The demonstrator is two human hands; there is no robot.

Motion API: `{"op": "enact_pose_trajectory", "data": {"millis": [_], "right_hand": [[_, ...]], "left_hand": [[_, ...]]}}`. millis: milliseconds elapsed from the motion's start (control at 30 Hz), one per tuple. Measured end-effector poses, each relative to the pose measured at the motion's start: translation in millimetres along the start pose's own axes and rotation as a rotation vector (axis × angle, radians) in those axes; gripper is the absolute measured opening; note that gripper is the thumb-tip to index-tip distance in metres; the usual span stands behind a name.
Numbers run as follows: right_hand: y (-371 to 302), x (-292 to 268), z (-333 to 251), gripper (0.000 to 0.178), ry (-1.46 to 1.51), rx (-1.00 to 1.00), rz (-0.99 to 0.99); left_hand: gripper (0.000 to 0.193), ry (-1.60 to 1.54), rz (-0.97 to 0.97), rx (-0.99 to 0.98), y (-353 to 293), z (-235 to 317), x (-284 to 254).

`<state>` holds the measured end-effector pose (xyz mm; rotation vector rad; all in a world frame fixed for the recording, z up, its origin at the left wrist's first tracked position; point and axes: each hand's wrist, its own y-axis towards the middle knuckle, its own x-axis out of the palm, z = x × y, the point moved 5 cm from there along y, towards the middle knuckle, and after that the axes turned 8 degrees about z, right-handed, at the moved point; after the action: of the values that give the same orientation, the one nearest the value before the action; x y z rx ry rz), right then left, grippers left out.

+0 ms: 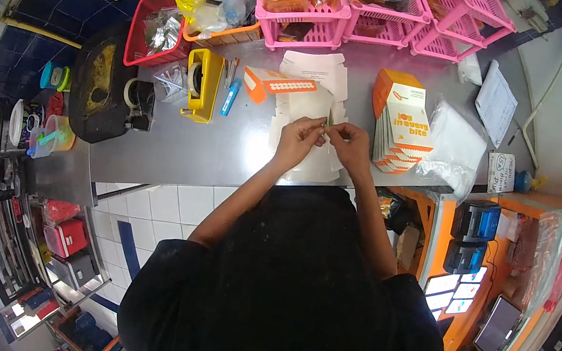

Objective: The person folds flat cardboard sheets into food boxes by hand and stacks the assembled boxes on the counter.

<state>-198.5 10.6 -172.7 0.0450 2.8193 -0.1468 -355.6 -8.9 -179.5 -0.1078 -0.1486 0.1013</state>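
Note:
My left hand (pixel 300 142) and my right hand (pixel 351 149) meet over the near middle of the steel table. Both are closed, their fingertips pinched together around a small, thin thing (pixel 327 121) that looks greenish and is too small to name. Beneath them lie flat white cardboard box blanks (pixel 314 67), unfolded and overlapping. Just beyond my left hand, an orange-and-white carton (pixel 280 86) rests on the blanks. To the right of my right hand stands a fanned stack of orange-and-white printed cartons (pixel 403 124).
A yellow tape dispenser (pixel 203 85) and a blue pen-like tool (pixel 230 97) sit left of the blanks. Pink racks (pixel 303 17) with filled bags, a red basket (pixel 145 31) and an orange basket (pixel 243 32) line the back. Clear plastic bags (pixel 454 146) lie at right.

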Motion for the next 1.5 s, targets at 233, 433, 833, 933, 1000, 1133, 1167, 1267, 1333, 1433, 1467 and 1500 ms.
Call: {"op": "enact_pose_trajectory", "data": {"millis": [233,433,833,933,1000,1133,1167,1267,1333,1433,1467,1500], "right_hand": [[-6.5,-6.7,-36.5,0.028,-0.131,-0.140,0.111],[-1.5,-5.1,-86.6,0.034,-0.334,-0.403,0.333],[-6.7,1.6,-90.8,0.035,-0.081,-0.493,0.302],[-5.0,-0.7,-89.7,0.030,0.212,-0.318,0.298],[-3.9,-1.7,-89.7,0.028,0.224,-0.259,0.285],[-1.1,-3.0,-85.9,0.027,0.317,-0.174,0.272],[-0.4,-2.0,-85.6,0.027,0.313,-0.175,0.249],[0.1,-3.0,-85.8,0.026,0.287,-0.210,0.272],[0.1,-2.0,-82.7,0.024,0.317,-0.161,0.270],[-1.0,-0.5,-83.7,0.020,0.287,-0.213,0.257],[-0.4,1.4,-82.3,0.020,0.272,-0.195,0.227],[-0.1,1.3,-81.4,0.019,0.256,-0.192,0.238]], "left_hand": [[0.022,0.411,0.062,0.260,-5.9,20.2,5.1],[0.013,0.485,0.086,0.383,-6.9,34.6,13.3],[0.015,0.162,0.257,0.133,20.5,57.7,-3.8],[0.014,0.062,0.203,0.231,17.4,60.0,-0.3],[0.015,0.097,0.180,0.232,16.9,57.7,-0.9],[0.017,0.133,0.048,0.238,15.2,54.2,4.5],[0.017,0.156,0.073,0.227,14.9,53.3,3.5],[0.018,0.072,0.056,0.225,12.7,53.5,3.1],[0.017,0.245,0.024,0.299,9.5,56.3,3.2],[0.016,0.433,0.028,0.333,9.4,57.6,1.5],[0.016,0.447,0.044,0.316,9.7,57.3,0.6],[0.016,0.437,0.041,0.345,9.2,59.1,2.0]]}}
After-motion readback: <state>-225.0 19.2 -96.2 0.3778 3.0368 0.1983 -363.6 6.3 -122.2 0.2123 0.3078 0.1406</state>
